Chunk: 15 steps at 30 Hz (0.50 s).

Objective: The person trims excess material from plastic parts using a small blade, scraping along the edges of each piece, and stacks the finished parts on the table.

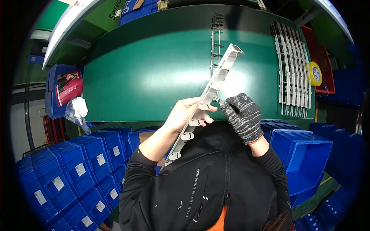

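My bare left hand [184, 115] is wrapped round a long light-grey plastic strip [211, 91] with rounded clip-like tabs along it. The strip slants from near my left forearm up over the table, its far end raised to the right. My right hand [243, 116], in a dark grey knitted glove with an orange cuff, is close beside the strip's middle. Its thumb and fingers are pinched on a small thin piece [221, 101] at the strip's edge, too small to name. Beyond, a similar narrow strip [212, 50] with tabs lies on the green table [142, 77].
Several grey strips [293, 69] lie side by side at the table's right, next to a yellow tape roll [315, 74] and a red bin [323, 57]. A blue box [58, 77] with a red packet [69, 87] stands left. Blue crates [83, 165] are stacked lower left; an open blue crate [304, 158] stands lower right.
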Tool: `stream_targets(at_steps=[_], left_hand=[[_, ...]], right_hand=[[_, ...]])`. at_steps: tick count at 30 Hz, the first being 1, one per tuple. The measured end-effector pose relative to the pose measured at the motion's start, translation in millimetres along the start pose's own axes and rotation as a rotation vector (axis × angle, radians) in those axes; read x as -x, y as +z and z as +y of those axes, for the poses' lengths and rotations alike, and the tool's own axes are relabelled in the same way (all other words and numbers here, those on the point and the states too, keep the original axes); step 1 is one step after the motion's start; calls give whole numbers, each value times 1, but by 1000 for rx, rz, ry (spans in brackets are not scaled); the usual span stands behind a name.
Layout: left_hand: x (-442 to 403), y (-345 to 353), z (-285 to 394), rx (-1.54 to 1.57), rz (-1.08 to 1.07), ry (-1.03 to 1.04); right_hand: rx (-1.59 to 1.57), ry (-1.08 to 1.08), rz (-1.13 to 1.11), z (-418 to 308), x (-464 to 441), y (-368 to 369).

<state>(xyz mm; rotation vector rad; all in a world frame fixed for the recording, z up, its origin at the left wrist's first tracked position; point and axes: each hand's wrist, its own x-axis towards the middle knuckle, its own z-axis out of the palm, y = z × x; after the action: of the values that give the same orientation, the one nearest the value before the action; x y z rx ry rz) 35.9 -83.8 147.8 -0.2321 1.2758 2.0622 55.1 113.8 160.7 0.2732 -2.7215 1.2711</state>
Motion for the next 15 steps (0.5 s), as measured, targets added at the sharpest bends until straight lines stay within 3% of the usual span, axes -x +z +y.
stream_targets(at_steps=[12, 14, 15], left_hand=[[1, -1, -1, 21, -28, -41], [0, 0, -1, 71, -35, -59], [-1, 0, -1, 119, -41, -78]], right_hand=[[-2, 7, 114, 15, -1, -7], [-534, 289, 67, 22, 3, -7], [-935, 559, 28, 23, 3, -9]])
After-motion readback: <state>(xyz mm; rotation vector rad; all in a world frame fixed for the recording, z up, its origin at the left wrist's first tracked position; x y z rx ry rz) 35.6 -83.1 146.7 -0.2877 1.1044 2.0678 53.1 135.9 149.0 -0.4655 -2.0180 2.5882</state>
